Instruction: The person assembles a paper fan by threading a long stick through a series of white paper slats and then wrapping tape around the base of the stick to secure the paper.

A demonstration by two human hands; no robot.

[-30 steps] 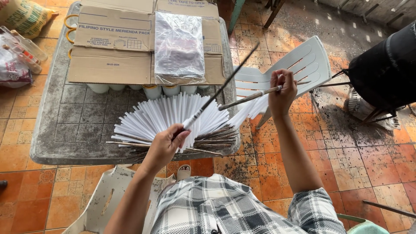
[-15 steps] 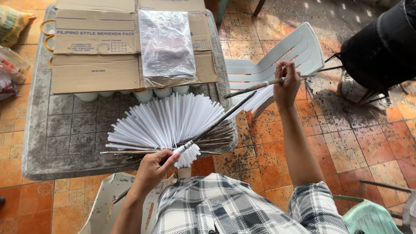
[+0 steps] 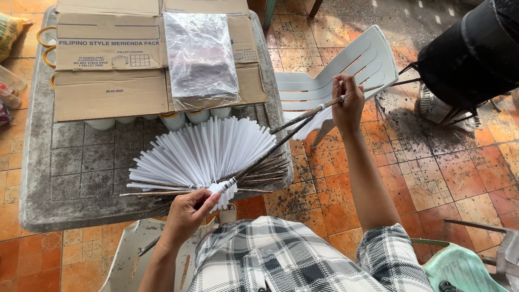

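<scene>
My left hand (image 3: pixel 186 213) was closed on the near end of a thin stick (image 3: pixel 259 162), pinching its white-wrapped tip at the edge of the grey table (image 3: pixel 81 178). Just beyond lay a fan of wrapped sticks (image 3: pixel 203 154), white paper ends spread wide, so most of the batch looked done as far as I could judge; a few bare dark sticks (image 3: pixel 265 176) lay beside it. Farther out, my right hand (image 3: pixel 347 103) gripped another stick (image 3: pixel 308 113) with a white wrap near the white plastic chair (image 3: pixel 346 65). Cardboard boxes (image 3: pixel 108 70) sat at the table's far end.
</scene>
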